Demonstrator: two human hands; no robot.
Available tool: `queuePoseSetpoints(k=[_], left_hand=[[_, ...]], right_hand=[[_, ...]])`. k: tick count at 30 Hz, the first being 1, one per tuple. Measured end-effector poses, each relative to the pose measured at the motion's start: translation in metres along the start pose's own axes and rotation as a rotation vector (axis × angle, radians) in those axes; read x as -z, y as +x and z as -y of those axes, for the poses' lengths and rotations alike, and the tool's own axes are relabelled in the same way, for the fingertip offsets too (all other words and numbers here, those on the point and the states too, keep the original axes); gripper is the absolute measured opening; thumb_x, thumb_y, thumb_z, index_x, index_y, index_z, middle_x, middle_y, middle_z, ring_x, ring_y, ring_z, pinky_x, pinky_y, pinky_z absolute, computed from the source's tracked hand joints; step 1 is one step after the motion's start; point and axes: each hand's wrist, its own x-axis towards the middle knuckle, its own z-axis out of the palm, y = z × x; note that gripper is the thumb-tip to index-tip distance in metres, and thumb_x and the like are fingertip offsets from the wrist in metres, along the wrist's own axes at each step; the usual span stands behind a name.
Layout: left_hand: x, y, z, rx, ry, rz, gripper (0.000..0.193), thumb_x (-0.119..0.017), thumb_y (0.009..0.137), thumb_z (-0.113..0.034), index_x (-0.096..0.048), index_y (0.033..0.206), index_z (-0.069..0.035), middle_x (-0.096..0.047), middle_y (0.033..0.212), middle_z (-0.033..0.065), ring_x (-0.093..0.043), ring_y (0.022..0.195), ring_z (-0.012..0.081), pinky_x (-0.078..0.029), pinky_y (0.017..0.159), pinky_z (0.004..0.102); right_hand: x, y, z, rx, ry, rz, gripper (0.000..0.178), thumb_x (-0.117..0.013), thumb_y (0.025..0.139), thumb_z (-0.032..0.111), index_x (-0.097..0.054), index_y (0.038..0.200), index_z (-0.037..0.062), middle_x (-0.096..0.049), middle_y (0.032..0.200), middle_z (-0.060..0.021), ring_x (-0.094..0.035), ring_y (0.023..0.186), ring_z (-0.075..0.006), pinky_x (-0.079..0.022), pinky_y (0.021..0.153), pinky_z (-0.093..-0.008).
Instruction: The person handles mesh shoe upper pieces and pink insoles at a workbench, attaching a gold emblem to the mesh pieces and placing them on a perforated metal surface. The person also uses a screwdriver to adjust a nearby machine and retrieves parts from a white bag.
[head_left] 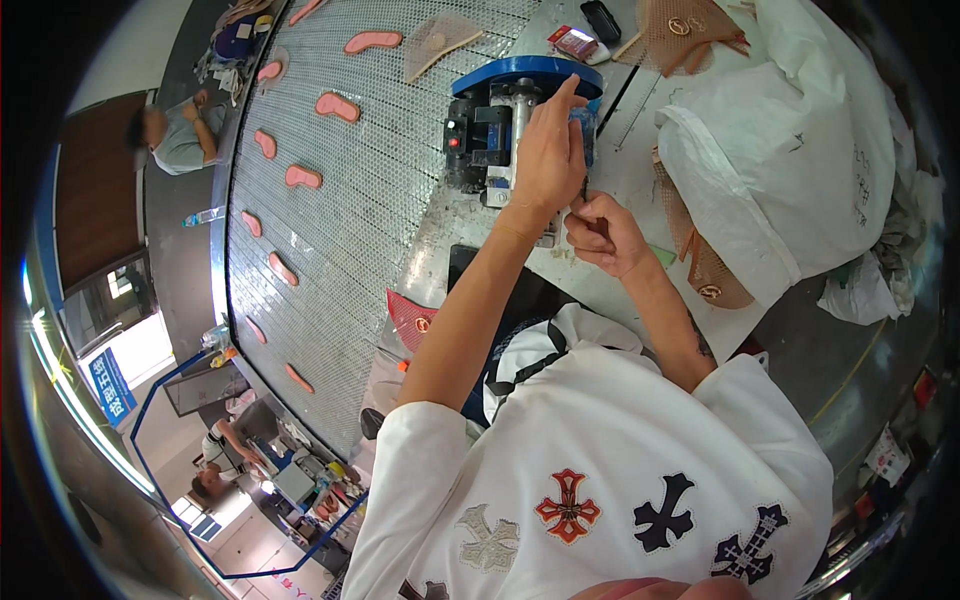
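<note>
My left hand (550, 155) reaches over a small bench machine (490, 140) with a blue curved rim, a black body and a red switch. Its fingers are stretched out along the machine's right side, near the rim. Just below it, my right hand (606, 234) is closed, thumb and fingers pinched together beside the left wrist. A thin dark piece sticks up from this pinch, too small to name. The machine stands on a grey metal worktop (425, 250), and my left hand hides part of it.
Left of me runs a mesh conveyor (340, 250) with several pink sole-shaped pieces. A white sack (770, 170) and brown mesh pieces (690, 35) lie at the right. A black case (600, 20) sits behind the machine. Across the conveyor is another person (185, 135).
</note>
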Motion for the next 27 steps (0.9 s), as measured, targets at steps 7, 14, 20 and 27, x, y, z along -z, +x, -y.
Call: queuePoseSetpoints(k=[7,14,20,27], left_hand=[[-0.001,-0.008,0.005,-0.025,0.058,-0.025,0.044,-0.051,0.089,-0.006,-0.044,0.132,-0.004,-0.057,0.115,0.0169,-0.054,0.105,0.0361,-0.043,0.090,0.0417],[0.076,-0.087,0.006,-0.008,0.055,-0.204,0.053,-0.058,0.085,-0.006,-0.043,0.136,-0.004,-0.047,0.132,0.0191,-0.046,0.121,0.0371,-0.035,0.103,0.0426],[0.135,-0.298,0.136,0.518,0.093,-0.372,0.058,-0.057,0.084,-0.007,-0.036,0.137,0.003,-0.043,0.133,0.0248,-0.042,0.124,0.0387,-0.032,0.107,0.0422],[0.169,-0.352,0.217,0.696,0.135,-0.398,0.058,-0.055,0.080,-0.003,-0.038,0.135,0.005,-0.044,0.128,0.0264,-0.042,0.123,0.0423,-0.032,0.107,0.0437]], right_hand=[[-0.010,-0.015,0.004,0.028,-0.524,-0.110,0.032,-0.054,0.091,0.033,-0.058,0.094,0.0013,-0.059,0.066,-0.0092,-0.042,0.041,-0.0084,-0.042,0.041,-0.0238],[-0.031,-0.067,0.029,0.029,-1.410,-0.287,0.047,-0.057,0.093,0.030,-0.056,0.123,-0.0057,-0.068,0.081,-0.0128,-0.055,0.052,-0.0095,-0.046,0.051,-0.0230],[-0.081,-0.060,-0.015,-0.030,-1.205,-0.006,0.039,-0.061,0.090,0.019,-0.057,0.122,-0.0036,-0.070,0.088,-0.0123,-0.059,0.062,-0.0099,-0.048,0.059,-0.0235],[-0.190,0.124,-0.050,-0.007,-1.901,0.282,0.037,-0.065,0.086,0.017,-0.059,0.120,0.0024,-0.070,0.093,-0.0102,-0.065,0.073,-0.0159,-0.051,0.070,-0.0287]])
